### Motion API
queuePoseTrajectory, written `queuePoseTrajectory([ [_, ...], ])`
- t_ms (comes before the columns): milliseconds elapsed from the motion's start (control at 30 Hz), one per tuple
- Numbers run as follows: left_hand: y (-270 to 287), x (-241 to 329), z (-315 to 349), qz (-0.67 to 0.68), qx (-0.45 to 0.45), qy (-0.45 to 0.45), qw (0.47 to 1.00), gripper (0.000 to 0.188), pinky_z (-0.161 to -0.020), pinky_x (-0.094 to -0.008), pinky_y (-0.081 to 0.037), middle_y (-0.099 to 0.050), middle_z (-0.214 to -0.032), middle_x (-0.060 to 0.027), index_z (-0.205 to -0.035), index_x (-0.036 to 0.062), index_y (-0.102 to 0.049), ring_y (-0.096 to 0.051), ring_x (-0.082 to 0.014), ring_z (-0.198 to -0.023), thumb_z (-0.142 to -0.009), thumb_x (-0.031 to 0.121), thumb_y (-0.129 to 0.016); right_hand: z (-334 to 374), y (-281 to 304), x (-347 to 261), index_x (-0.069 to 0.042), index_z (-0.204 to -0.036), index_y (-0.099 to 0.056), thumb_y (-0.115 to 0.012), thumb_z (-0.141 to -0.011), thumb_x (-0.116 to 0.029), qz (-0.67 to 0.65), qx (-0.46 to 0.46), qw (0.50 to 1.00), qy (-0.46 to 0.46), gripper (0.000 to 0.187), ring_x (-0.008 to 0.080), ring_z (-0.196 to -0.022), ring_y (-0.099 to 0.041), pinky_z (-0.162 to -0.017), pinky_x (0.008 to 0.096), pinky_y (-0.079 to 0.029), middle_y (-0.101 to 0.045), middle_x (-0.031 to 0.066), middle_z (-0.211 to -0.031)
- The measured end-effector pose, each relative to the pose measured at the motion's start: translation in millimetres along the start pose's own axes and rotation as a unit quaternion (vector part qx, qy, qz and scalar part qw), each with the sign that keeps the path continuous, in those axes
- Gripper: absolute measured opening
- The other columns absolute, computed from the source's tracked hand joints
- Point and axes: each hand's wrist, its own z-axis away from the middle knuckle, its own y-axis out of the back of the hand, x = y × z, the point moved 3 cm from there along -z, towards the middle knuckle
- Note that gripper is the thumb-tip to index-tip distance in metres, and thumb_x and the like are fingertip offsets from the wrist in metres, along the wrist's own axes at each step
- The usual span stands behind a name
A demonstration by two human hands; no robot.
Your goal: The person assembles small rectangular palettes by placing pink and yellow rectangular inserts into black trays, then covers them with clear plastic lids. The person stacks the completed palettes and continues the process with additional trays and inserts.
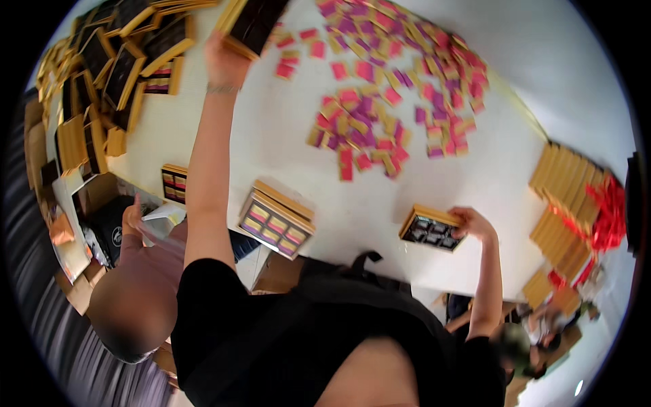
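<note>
Gripping with both: left hand (227, 62) holds a dark gold-edged box (254, 28), cropped at the top, fingers mostly hidden; right hand (477, 224) holds the right end of a black-trayed box (428, 232) by the table's (352, 217) near edge, compartments hard to read. Pink, purple and gold pieces (359, 122) overlap beyond, uncountable.

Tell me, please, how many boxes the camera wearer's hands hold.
2: a dark box in the left hand, cut off above; another box in the right hand. Any beneath would be hidden.
</note>
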Motion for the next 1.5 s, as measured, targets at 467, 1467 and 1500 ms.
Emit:
queuePoseTrajectory([
  [467, -107.8, -249.1, 261.1, 0.049, 0.088, 0.540, 0.836, 0.076, -0.081, -0.0476, -0.042, -0.058, -0.129, -0.0096, -0.133, 0.0207, -0.053, -0.054, -0.0287, -0.114, -0.082, 0.072, -0.031, -6.0, 26.5, 10.6, -0.019, -0.137, -0.050, -0.069, -0.078, -0.017, 0.419, 0.409, 0.753, 0.300, 0.061, 0.0342, -0.133, -0.035, -0.102, 0.0554, -0.034, -0.042, 0.0142, -0.143],
  [1467, 189.0, 132.7, -17.8, -0.922, 0.244, 0.026, 0.301, 0.087, -0.102, -0.0772, -0.014, -0.021, -0.158, -0.0037, -0.150, 0.0317, -0.024, -0.017, -0.0359, -0.145, -0.077, 0.048, -0.069, -294.0, -276.1, -642.3, 0.003, -0.144, -0.028, -0.071, -0.085, -0.039, -0.198, -0.008, 0.903, 0.381, 0.084, 0.0377, -0.132, -0.038, -0.108, 0.0481, -0.035, -0.038, 0.0212, -0.142],
  [1500, 185.5, 129.6, -24.4, -0.922, 0.244, 0.016, 0.300, 0.081, -0.102, -0.0775, -0.013, -0.024, -0.157, -0.0025, -0.150, 0.0311, -0.027, -0.019, -0.0344, -0.145, -0.081, 0.044, -0.067, -308.8, -286.6, -667.0, 0.002, -0.145, -0.028, -0.072, -0.084, -0.039, -0.201, 0.012, 0.909, 0.366, 0.085, 0.0401, -0.132, -0.037, -0.107, 0.0502, -0.035, -0.036, 0.0212, -0.144],
])
